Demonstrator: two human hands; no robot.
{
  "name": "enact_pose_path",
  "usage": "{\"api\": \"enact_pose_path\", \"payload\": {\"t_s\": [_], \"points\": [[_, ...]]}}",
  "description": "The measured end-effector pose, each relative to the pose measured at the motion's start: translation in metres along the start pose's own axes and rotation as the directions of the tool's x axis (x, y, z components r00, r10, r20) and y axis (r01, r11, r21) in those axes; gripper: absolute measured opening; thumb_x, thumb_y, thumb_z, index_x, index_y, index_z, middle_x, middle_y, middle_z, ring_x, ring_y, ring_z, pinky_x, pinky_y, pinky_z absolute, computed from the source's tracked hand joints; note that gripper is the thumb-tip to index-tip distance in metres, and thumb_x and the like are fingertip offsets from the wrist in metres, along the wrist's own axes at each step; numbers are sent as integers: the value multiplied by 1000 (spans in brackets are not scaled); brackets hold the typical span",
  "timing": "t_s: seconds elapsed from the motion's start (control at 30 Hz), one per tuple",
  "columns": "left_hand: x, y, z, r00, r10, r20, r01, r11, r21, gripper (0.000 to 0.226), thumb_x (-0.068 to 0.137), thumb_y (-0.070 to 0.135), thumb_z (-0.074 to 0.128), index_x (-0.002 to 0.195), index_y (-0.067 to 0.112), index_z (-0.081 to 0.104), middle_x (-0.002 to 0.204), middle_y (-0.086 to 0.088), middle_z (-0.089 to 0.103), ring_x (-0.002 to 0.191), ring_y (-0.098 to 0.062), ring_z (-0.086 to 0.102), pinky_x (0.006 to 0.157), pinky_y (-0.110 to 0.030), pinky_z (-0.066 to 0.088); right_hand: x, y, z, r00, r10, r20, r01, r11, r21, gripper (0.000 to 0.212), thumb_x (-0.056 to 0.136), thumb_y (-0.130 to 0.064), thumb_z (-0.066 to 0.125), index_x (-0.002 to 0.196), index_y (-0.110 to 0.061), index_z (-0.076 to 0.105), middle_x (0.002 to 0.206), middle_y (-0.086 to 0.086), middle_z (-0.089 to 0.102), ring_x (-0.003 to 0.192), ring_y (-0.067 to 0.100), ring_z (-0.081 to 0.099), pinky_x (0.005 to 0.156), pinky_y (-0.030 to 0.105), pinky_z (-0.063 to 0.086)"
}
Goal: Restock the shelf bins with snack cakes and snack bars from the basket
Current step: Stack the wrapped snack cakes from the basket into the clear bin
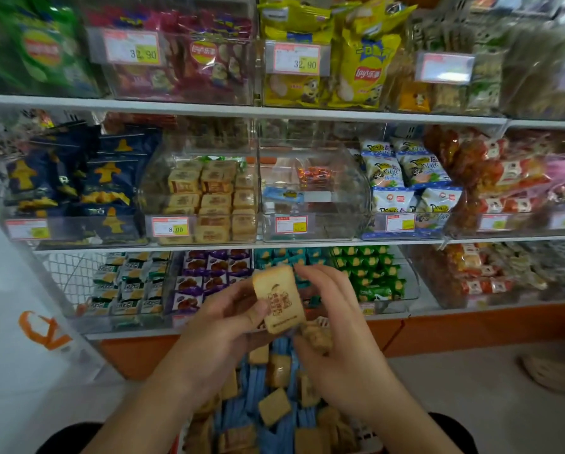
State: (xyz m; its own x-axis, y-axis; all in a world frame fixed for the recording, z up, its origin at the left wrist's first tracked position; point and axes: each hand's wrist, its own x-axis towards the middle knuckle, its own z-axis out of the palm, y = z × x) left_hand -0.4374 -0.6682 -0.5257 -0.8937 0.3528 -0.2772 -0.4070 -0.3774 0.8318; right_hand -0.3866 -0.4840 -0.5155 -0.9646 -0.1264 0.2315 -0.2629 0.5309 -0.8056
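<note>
At the far left of the frame hangs a smooth white plastic bag (22,322) with an orange mark. Right of it, on the middle shelf, a clear rounded plastic bin (202,198) is stacked with square, tan-wrapped snack cakes; too many overlap for a sure count. A red-bordered price tag (170,226) sits on its front.

In the lower centre, the left hand (219,326) grips one rectangular snack cake (279,298) in glossy tan film with brown print, thumb on its face and fingers curled behind; it stands nearly upright in front of the bottom shelf. The right hand (337,326) touches the cake's right edge with its upper fingers spread and slightly bent, while its lower fingers curl round a second, smaller brown wrapped cake (317,337).

Below the two hands, at bottom centre, the basket (371,445) shows only a pale rim and holds loose tan cakes mixed with slim blue-wrapped snack bars (258,385); the heap is too jumbled to count.

Right of centre, on the middle shelf, a second clear bin (317,194) is nearly bare, with one blue bar visible and some orange sweets behind.
</note>
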Motion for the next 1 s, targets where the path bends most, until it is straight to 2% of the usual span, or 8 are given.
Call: {"api": "enact_pose_path", "payload": {"t_s": [0.2,0.43,0.7,0.8,0.83,0.9,0.93,1.0], "points": [[-8,-4,0,998,-47,38,53,986,-161,38,98,9,56,135,4,62,131,-21,68,121,-37,67,104,-57,52,8,-9,9,997,3,-81,-8,998,-62,71,86,-24,85,141,-43,46,130,-30,44,127,-2,48,97,17,48],[0,12,-25,1000,-10,-4,10,998,-68,35,95,19,59,124,2,72,127,-20,71,119,-36,68,96,-53,56,31,-6,9,999,19,-40,-17,999,34,66,89,-20,80,142,-44,47,141,-22,54,133,7,54,104,38,52],[32,42,-55,992,22,-127,-36,993,-109,38,89,13,67,125,1,68,120,-20,74,111,-36,72,97,-50,59,104,-11,32,999,-52,11,53,951,-304,66,83,-30,86,135,-50,51,125,-37,47,120,-8,46,92,12,46],[55,70,-80,956,194,-221,-159,974,163,31,95,13,67,126,16,70,117,0,77,112,-20,73,98,-44,56,159,-12,39,999,35,-13,-38,961,-272,59,87,-27,83,134,-45,53,118,-28,57,105,-3,57,82,14,53],[64,81,-93,916,316,-246,-199,892,405,32,98,15,67,128,25,68,121,10,75,114,-11,70,99,-38,54,181,-12,41,997,67,-21,-71,961,-268,56,89,-27,81,135,-41,52,118,-23,60,102,0,60,77,17,55],[85,100,-120,837,534,-123,-126,406,905,46,102,25,63,145,36,51,143,18,56,120,-5,60,101,-33,52,229,-12,49,995,95,-24,-98,953,-286,51,90,-27,79,133,-33,52,119,-12,63,100,8,64,69,17,54],[94,106,-130,819,572,-42,-46,139,989,57,102,29,59,154,35,38,156,14,40,121,-9,57,97,-34,54,253,-11,55,996,91,-22,-93,945,-312,51,89,-26,80,133,-29,52,119,-8,63,101,12,64,68,18,52],[111,110,-141,841,542,-9,72,-95,993,73,101,32,55,162,32,14,167,5,9,121,-18,58,88,-35,57,299,-6,72,997,82,-5,-78,923,-376,53,87,-25,81,133,-24,54,119,-1,61,108,20,63,77,23,53]]}}
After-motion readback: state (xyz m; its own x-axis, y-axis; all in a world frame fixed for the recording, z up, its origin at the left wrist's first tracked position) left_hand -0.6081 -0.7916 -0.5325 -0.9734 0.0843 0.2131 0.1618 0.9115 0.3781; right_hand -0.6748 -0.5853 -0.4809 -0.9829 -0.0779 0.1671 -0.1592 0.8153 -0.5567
